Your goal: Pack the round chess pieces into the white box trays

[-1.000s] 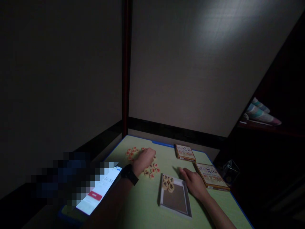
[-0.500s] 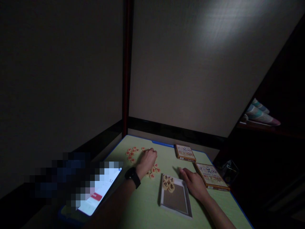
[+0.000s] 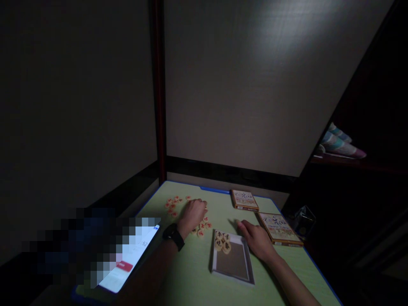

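My left hand (image 3: pixel 195 212) is over the far left of the table, its fingers curled downward among round Chinese chess pieces; the back of the hand hides whatever the fingertips hold. Red-marked pieces (image 3: pixel 172 204) lie scattered to its left, and more pieces (image 3: pixel 204 225) sit just in front of it. A shallow open box tray (image 3: pixel 249 263) stands nearer to me, with several dark-marked pieces (image 3: pixel 222 241) grouped in its far left corner. My right hand (image 3: pixel 258 240) rests beside the tray's right wall, loosely open, with nothing visible in it.
Two printed flat boxes, a smaller one (image 3: pixel 244 199) and a larger one (image 3: pixel 279 228), lie at the back right of the green table (image 3: pixel 188 272). A lit phone (image 3: pixel 129 259) is at the left. A dark container (image 3: pixel 304 220) stands beyond the right edge.
The whole view has shifted slightly, moving everything a little left in the picture. My left hand stays among the pieces, and my right hand stays beside the tray.
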Motion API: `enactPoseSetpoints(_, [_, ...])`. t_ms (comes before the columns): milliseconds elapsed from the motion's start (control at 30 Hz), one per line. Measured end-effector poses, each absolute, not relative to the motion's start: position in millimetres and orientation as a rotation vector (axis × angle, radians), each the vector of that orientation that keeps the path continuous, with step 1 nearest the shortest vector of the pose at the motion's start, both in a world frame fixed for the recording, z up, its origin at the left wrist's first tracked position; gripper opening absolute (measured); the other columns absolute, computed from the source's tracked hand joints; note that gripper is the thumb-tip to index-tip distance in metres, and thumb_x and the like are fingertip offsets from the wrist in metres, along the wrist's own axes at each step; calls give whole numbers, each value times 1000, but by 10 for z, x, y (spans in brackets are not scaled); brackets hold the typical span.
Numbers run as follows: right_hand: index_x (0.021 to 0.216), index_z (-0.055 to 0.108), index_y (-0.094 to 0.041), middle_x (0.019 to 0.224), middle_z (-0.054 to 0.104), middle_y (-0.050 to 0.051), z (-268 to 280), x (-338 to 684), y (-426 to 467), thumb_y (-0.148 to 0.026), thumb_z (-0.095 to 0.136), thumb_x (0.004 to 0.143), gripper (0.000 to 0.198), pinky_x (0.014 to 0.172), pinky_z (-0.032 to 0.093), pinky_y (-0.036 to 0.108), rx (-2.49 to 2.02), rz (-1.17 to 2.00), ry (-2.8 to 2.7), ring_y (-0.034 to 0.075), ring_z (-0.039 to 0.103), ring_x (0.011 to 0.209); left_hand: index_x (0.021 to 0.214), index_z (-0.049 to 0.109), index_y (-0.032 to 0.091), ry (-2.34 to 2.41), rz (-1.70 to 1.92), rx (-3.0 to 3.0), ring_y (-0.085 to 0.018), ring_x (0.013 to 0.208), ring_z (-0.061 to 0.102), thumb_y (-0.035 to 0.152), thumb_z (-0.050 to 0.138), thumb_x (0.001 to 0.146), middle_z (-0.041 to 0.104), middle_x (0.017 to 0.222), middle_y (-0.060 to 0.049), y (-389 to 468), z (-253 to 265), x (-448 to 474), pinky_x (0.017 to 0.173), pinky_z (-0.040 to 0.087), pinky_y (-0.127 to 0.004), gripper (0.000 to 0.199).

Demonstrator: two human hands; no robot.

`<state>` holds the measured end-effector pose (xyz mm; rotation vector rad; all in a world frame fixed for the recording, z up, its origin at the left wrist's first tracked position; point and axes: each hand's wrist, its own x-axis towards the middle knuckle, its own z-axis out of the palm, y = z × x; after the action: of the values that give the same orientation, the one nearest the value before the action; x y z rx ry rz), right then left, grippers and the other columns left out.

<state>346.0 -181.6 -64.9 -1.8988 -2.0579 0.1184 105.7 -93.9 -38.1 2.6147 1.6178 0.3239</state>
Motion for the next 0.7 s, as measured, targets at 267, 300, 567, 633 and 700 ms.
enactPoseSetpoints(267, [81, 65, -22, 68, 70, 7, -637, 3464, -1810, -65, 22, 95, 63, 62, 43, 30, -1754, 230, -1805, 23, 65, 67, 116, 63, 17, 1475, 569, 2606, -17, 106, 61, 19, 54, 94, 64, 116, -8, -1039, -314, 1082, 96, 46, -26, 23])
enactPoseSetpoints(300, [80, 66, -21, 68, 69, 7, -606, 3455, -1820, -68, 24, 94, 64, 62, 43, 30, -1713, 250, -1715, 24, 64, 67, 117, 63, 18, 1409, 655, 2602, -17, 106, 61, 20, 54, 95, 63, 117, -6, -1079, -315, 1106, 97, 46, -26, 24])
enactPoseSetpoints(567, [108, 71, -19, 95, 73, 8, -436, 3172, -1921, -65, 64, 77, 56, 78, 52, 35, -1148, 835, -1264, 24, 66, 88, 117, 62, 19, 798, 1127, 2588, -15, 111, 58, 17, 54, 95, 64, 116, -4, -1492, -388, 1438, 103, 45, -26, 24])
enactPoseSetpoints(633, [106, 73, -20, 100, 74, 8, -448, 3101, -1927, -61, 72, 73, 53, 80, 53, 37, -1027, 1029, -1147, 24, 66, 89, 117, 63, 20, 759, 1129, 2590, -16, 110, 59, 17, 54, 95, 64, 117, -5, -1537, -414, 1482, 103, 46, -27, 24])
enactPoseSetpoints(700, [102, 75, -19, 100, 75, 8, -457, 3063, -1934, -55, 78, 69, 48, 81, 53, 38, -954, 1157, -1059, 23, 67, 87, 118, 63, 20, 752, 1151, 2591, -16, 108, 60, 16, 55, 94, 65, 116, -5, -1549, -444, 1501, 102, 48, -28, 26])
